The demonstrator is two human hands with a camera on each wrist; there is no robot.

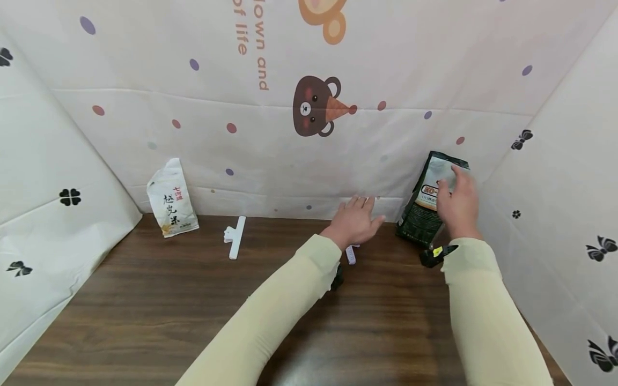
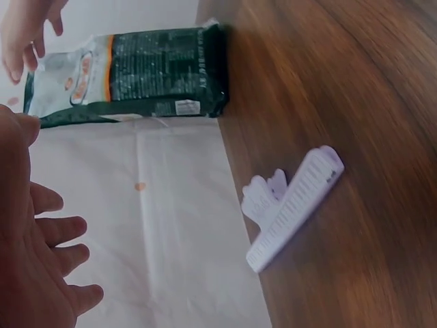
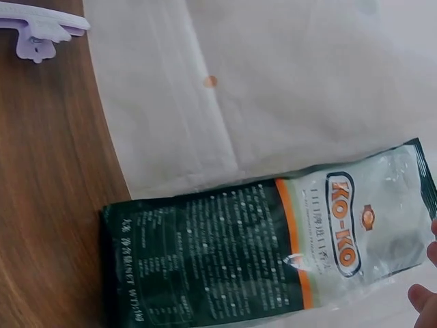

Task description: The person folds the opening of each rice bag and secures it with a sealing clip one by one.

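A dark green and silver KO-KO bag (image 3: 225,253) stands on the table at the right, leaning on the cloth wall. My right hand (image 1: 461,206) is at its upper right side, thumb and fingers spread apart; in the right wrist view its fingertips (image 3: 422,296) show right by the bag's top end. My left hand (image 1: 354,222) hovers left of the bag, fingers extended, with nothing in it. Below the left hand lies a pale purple sealing clip (image 2: 293,208), partly hidden by that hand in the head view.
At the left a white bag with Chinese lettering (image 1: 173,201) leans on the back wall. A white sealing clip (image 1: 236,238) lies right of it on the brown wooden table (image 1: 145,316). Patterned cloth walls (image 1: 270,155) close off the back and both sides.
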